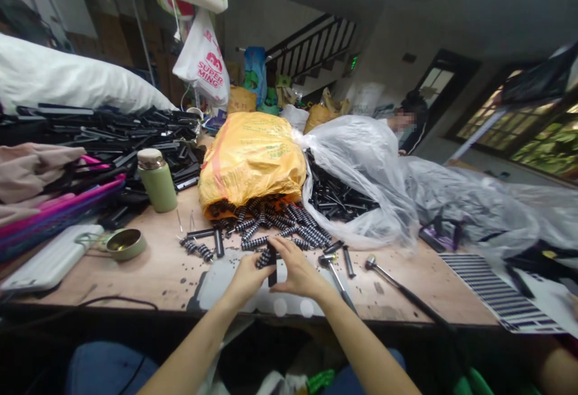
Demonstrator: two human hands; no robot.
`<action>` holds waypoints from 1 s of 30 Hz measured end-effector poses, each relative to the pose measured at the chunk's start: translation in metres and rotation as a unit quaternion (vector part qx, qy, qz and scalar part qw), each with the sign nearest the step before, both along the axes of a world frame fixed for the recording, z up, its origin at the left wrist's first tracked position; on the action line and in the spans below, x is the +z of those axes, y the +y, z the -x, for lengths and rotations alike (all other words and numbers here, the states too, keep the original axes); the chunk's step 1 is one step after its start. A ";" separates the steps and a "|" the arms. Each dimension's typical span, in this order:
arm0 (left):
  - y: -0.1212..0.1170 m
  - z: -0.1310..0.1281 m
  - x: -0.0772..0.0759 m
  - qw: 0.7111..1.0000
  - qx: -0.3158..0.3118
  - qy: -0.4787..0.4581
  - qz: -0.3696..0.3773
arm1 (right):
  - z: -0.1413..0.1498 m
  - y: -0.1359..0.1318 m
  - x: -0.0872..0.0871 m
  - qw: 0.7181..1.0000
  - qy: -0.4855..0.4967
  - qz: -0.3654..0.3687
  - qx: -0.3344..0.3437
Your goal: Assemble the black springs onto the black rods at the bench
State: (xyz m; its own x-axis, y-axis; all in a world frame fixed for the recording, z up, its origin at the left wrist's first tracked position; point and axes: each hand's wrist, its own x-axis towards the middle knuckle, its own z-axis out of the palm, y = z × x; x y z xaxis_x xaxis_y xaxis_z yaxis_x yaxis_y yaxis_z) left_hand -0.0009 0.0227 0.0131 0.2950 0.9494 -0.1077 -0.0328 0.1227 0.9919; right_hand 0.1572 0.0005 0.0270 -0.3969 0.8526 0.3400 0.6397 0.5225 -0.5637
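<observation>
Dim workroom, stair railing (311,46) beyond the yellow bag (253,154). Wooden table (135,280) under that bag, extending to both sides of it. Clear plastic bag (361,142) against the yellow bag's right side, black parts showing at its opening. Both hands close together, near side of the yellow bag: left hand (246,274) pinching a ridged piece; right hand (298,268) spanning a black piece, fingers by its upper end, thumb by its lower; whether gripped, cannot tell. Green flask (157,184) left of the yellow bag. Hammer (336,277) nearer and right of it. Black piece (273,274) upright, ridged piece (264,258) just beside it, both before the bag.
</observation>
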 end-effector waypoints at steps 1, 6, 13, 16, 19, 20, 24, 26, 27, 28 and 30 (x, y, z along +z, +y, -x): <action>-0.002 -0.002 0.000 1.000 -0.004 -0.012 0.002 | -0.003 -0.003 0.004 1.000 -0.017 -0.001 0.004; -0.011 -0.008 0.000 0.977 -0.007 -0.180 0.110 | -0.002 -0.020 0.000 0.996 0.092 0.005 0.003; -0.020 -0.026 0.009 0.971 0.026 -0.201 0.130 | 0.009 -0.034 -0.008 0.997 0.080 -0.007 -0.013; -0.023 -0.031 0.012 0.982 0.041 -0.150 0.104 | 0.007 -0.034 -0.011 0.996 0.088 -0.023 -0.024; -0.026 -0.035 0.012 0.986 0.050 -0.120 0.104 | 0.005 -0.037 -0.014 0.994 0.107 0.004 -0.036; -0.026 -0.036 0.011 0.986 0.049 -0.118 0.107 | 0.005 -0.038 -0.014 0.993 0.113 0.015 -0.038; -0.022 -0.038 0.004 0.983 0.014 -0.121 0.138 | 0.006 -0.041 -0.016 0.988 0.143 0.029 -0.051; -0.018 -0.038 -0.002 0.985 -0.006 -0.098 0.139 | 0.007 -0.040 -0.022 0.986 0.147 0.030 -0.069; -0.018 -0.039 -0.006 0.990 -0.012 -0.073 0.117 | 0.008 -0.040 -0.026 0.986 0.143 0.029 -0.083; -0.018 -0.039 -0.011 0.997 -0.014 -0.038 0.071 | 0.009 -0.039 -0.032 0.985 0.135 0.023 -0.103; -0.021 -0.041 -0.024 0.995 -0.014 0.058 -0.083 | 0.010 -0.039 -0.045 0.982 0.106 0.003 -0.157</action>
State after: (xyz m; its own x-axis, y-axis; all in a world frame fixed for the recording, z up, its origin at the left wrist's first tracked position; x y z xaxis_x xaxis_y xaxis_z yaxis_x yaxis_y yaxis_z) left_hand 0.0398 0.0019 -0.0113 0.3159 0.9487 0.0151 0.0834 -0.0436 0.9956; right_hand 0.1475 -0.0388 -0.0176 -0.0347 0.9241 0.3806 0.6371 0.3139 -0.7040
